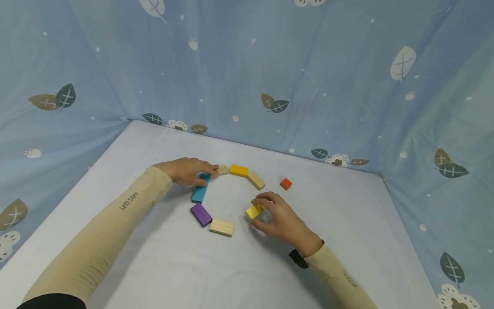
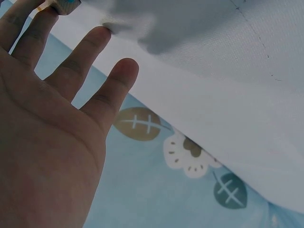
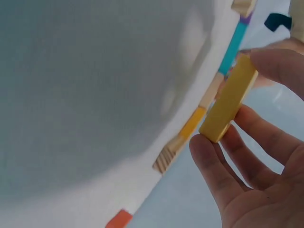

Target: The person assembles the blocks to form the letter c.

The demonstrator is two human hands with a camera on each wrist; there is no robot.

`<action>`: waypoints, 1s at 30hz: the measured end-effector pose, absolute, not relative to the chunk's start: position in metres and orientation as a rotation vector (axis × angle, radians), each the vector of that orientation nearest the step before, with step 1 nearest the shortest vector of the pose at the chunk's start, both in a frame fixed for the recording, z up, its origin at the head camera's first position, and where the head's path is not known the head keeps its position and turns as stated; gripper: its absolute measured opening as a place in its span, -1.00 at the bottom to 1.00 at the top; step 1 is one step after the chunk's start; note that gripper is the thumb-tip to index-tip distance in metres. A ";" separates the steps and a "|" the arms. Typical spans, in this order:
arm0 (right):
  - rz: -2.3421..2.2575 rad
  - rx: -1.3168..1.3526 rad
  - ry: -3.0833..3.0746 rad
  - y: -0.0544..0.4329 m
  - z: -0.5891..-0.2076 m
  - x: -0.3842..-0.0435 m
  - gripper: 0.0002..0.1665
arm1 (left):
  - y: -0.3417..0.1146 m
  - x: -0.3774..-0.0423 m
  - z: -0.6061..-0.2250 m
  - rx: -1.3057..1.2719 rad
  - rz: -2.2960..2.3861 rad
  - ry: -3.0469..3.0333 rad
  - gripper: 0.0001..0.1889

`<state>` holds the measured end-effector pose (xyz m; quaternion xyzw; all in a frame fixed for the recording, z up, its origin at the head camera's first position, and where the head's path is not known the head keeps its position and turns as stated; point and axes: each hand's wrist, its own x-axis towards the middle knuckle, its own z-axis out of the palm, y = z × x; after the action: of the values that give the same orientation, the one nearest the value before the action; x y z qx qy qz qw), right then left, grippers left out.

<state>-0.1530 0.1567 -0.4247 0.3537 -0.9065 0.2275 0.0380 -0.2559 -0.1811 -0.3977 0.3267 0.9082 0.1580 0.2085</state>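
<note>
My left hand (image 1: 187, 171) lies over the far left of a curved row of blocks. Its fairly straight fingers touch a plain wooden block (image 1: 222, 170), and its thumb is at a blue block (image 1: 198, 194). In the left wrist view only a corner of a wooden block (image 2: 66, 5) shows by the fingertips. My right hand (image 1: 283, 221) pinches a yellow block (image 3: 229, 102) between thumb and fingers, seemingly just above the white surface. Part of that block is hidden by the fingers in the head view.
Round the curve lie an orange-yellow block (image 1: 239, 171), a striped wooden block (image 1: 256, 180), a purple block (image 1: 201, 214) and another plain wooden block (image 1: 221, 227). A small red block (image 1: 286, 184) sits apart to the right. Blue patterned cloth (image 1: 247, 77) stands behind and at both sides.
</note>
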 end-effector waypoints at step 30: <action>0.517 1.153 -2.976 0.135 -0.428 -0.137 -0.46 | -0.181 -0.255 -0.397 0.916 0.437 2.530 -0.45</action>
<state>-0.1375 0.1350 -0.4282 0.3563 -0.9195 0.1599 -0.0458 -0.2547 -0.1812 -0.3974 0.3287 0.9082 0.1569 0.2062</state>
